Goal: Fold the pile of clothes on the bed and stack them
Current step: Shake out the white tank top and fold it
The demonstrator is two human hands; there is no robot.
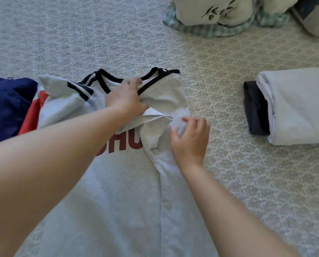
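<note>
On bed (pixel 81 34): grey T-shirt (pixel 118 191), black-trimmed collar, red lettering, sleeve bunched.

Both forearms are bare to the frame's edge, no sleeves showing, and the left hand (pixel 124 98) and right hand (pixel 189 139) carry no rings, watch, bracelet or gloves.

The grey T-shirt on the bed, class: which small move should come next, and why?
Probably smooth the right sleeve flat inward. The left hand pins the grey T-shirt near its collar, while the right hand rests on bunched cloth at the folded side.
</note>
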